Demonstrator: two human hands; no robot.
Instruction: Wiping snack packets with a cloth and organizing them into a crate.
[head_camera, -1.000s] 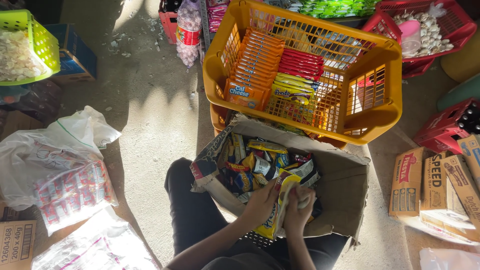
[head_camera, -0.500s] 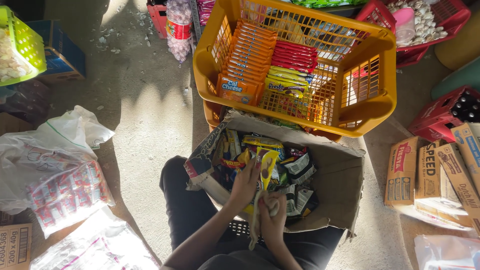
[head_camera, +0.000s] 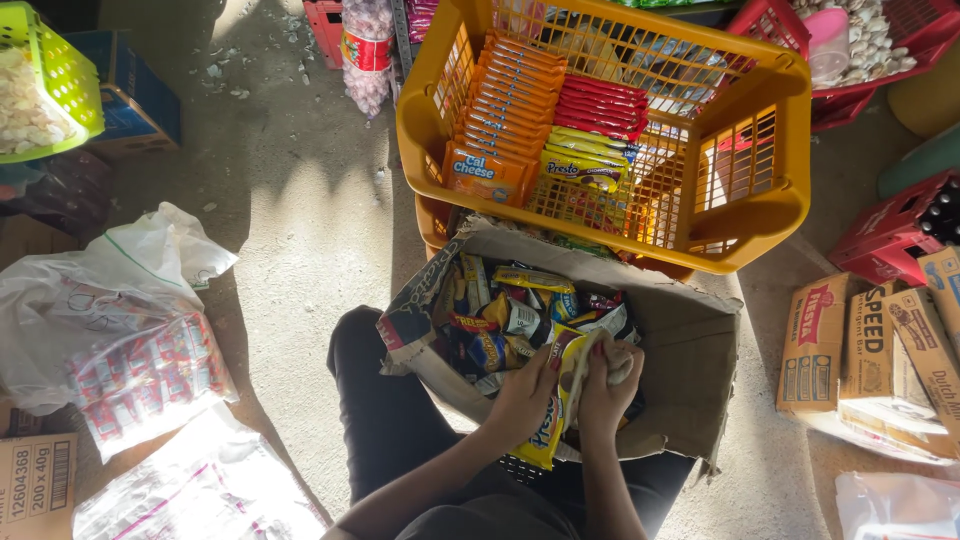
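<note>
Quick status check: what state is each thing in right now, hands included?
Left hand: in the box, gripping the yellow packet.
Right hand: closed on the same packet.
Yellow packet: held, hanging over the box edge.
Cardboard box: open, full of snack packets.
Yellow basket: upright, packets stood in rows.
Red crate: holds a pink cup and pale pieces.
Plastic bags: lying on the floor.

Orange, red, yellow snack packets (head_camera: 545, 130) in yellow basket (head_camera: 770, 215), brown cartons (head_camera: 880, 345) right.
</note>
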